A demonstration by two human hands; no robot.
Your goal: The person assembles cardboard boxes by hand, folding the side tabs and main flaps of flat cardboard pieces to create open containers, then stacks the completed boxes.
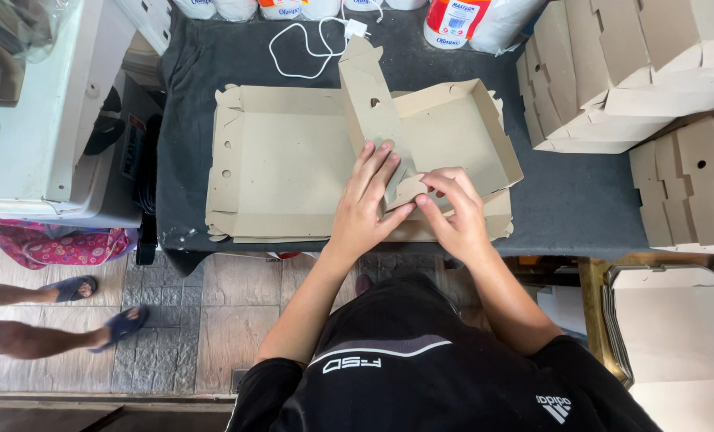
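Observation:
A flat brown cardboard box blank (281,164) lies on a dark cloth-covered table (581,200), its right half partly folded up into walls (485,120). One tall flap (369,96) stands up in the middle. My left hand (365,204) presses flat on that flap's base at the box's near edge. My right hand (453,212) pinches a small corner tab (409,190) beside it. Both hands meet at the box's front middle.
Stacks of folded cardboard boxes (613,72) fill the table's right side, more blanks (677,320) lower right. A white cable (309,44) and plastic-wrapped packs (461,20) lie at the far edge. A white appliance (45,120) stands left. Another person's sandalled feet (93,312) are on the tiled floor.

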